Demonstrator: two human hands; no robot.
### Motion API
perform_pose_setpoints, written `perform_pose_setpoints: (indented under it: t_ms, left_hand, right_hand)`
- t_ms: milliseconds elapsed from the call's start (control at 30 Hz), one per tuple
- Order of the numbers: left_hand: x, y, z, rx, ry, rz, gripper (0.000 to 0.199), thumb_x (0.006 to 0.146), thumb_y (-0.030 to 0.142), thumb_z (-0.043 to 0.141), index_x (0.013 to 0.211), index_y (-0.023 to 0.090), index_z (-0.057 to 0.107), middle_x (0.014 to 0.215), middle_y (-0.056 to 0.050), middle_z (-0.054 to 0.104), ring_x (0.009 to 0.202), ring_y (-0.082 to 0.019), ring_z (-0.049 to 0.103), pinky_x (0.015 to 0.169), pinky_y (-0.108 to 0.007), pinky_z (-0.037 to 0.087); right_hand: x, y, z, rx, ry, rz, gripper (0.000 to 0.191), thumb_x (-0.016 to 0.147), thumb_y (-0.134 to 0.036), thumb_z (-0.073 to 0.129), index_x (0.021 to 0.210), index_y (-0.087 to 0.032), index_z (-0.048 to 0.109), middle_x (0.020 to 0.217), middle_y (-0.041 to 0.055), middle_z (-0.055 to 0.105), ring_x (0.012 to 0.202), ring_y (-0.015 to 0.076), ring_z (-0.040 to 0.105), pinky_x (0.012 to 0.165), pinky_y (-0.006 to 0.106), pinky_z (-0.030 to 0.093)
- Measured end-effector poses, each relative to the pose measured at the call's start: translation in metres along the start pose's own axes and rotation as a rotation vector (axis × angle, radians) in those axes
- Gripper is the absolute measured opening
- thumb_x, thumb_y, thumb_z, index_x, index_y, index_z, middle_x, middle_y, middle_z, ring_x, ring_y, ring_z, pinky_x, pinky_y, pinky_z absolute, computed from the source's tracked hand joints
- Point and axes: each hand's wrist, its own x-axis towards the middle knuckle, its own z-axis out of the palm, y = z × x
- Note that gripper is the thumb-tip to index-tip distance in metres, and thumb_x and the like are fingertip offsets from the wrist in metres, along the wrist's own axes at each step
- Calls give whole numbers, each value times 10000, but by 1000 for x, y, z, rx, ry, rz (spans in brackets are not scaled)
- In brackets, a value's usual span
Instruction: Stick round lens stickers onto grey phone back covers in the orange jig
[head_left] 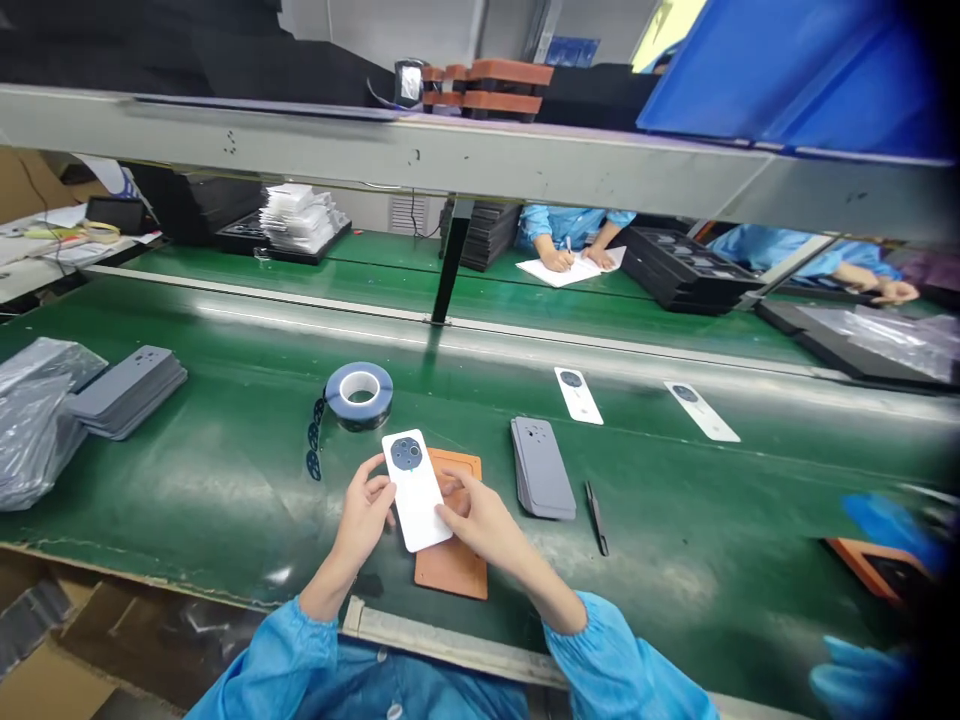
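Observation:
Between my two hands I hold a white phone back panel (417, 505) with a dark round camera film near its top. My left hand (364, 512) grips its left edge, and my right hand (476, 515) pinches its lower right edge. Partly covered by the panel, an orange fixture plate (454, 572) lies on the green bench. Beyond my left hand sits a roll of blue tape (360, 395), with a strip of dark round stickers (314, 440) trailing from it. A stack of grey panels (544, 470) and black tweezers (597, 518) lie to the right of my right hand.
Two white panels, one nearer (578, 396) and one farther right (703, 411), lie toward the back. At left are more stacked grey panels (131, 390) and a plastic bag (41, 420). A shelf beam (450, 160) crosses above. Opposite, a person's hands (574, 260) write on paper.

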Motion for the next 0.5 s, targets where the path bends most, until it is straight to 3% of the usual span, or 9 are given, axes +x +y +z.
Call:
perform_pose_setpoints:
  t_ms: [100,167,267,333,400,433,500]
  left_hand:
    - [8,6,-12,47,51,77,691,803,405,691,1388,144,429,962,-88,741,628,-140,656,530,-240,502]
    - [11,13,-24,181,151,212,605,841,373,656,1375,168,460,1132,-136,722,891,-206,718,726,-321,579]
    - [8,24,-49,520,423,489,457,889,361,602,1309,187,555,1349,-162,626,1278,-283,583,1083,-477,468]
    - [5,29,-70,712,583,564,492,883,390,608,1321,170,566,1467,-183,534,1426,-331,437,1188,-530,344]
    - [2,29,-92,785,639,454,647,849,446,640,1403,139,509,1528,-218,471,1465,-374,383,1194,-562,324]
    - [2,28,-102,770,615,345,722,823,480,659,1427,126,485,1514,-234,489,1437,-389,428,1169,-570,358]
    - [1,22,-119,646,457,119,746,789,539,670,1393,125,524,1393,-232,615,1297,-379,591,1085,-533,465]
  right_hand:
    - [40,6,-13,164,-85,50,284,822,-211,664,1095,-150,710,656,-1,673,497,121,576,492,235,456]
    - [78,12,-26,216,-7,126,225,827,-195,677,1040,-131,715,543,-25,617,425,113,526,431,225,432]
    - [137,22,-52,186,156,176,222,884,-171,648,1094,-105,673,596,-3,644,463,117,556,457,227,481]
    - [168,26,-69,149,241,223,230,933,-206,643,1133,-92,651,735,42,689,575,132,623,548,246,540]
    - [188,30,-84,105,293,279,278,972,-285,642,1189,-111,634,986,86,706,787,167,683,705,308,593]
    - [194,31,-90,83,307,306,305,982,-321,639,1220,-130,625,1110,98,685,899,189,687,783,355,599]
    - [199,32,-98,36,320,347,346,987,-358,635,1270,-161,608,1260,102,633,1049,226,662,882,428,584]
